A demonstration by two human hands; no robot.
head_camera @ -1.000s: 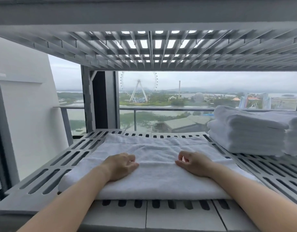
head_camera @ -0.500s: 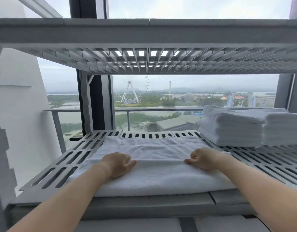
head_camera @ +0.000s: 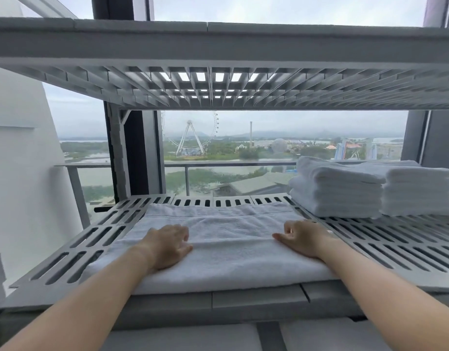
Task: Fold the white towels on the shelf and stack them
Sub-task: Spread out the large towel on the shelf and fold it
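Note:
A white towel [head_camera: 226, 239] lies folded flat on the grey slatted shelf [head_camera: 74, 252], its near edge at the shelf's front. My left hand [head_camera: 167, 245] rests palm down on the towel's left part, fingers slightly spread. My right hand [head_camera: 303, 239] presses on the right part, fingers loosely curled and the thumb pointing left along a crease. Neither hand grips the cloth. Two stacks of folded white towels [head_camera: 345, 188] stand side by side at the back right of the same shelf.
A second slatted shelf [head_camera: 218, 89] hangs low above the working shelf. Behind is a window with a balcony rail [head_camera: 218, 164]. A white wall [head_camera: 18, 173] closes the left side. Bare slats lie right of the towel, in front of the stacks.
The camera has dropped lower and pulled back, so the upper shelf shows more. My right hand shifted rightward on the towel. My left hand has hardly moved.

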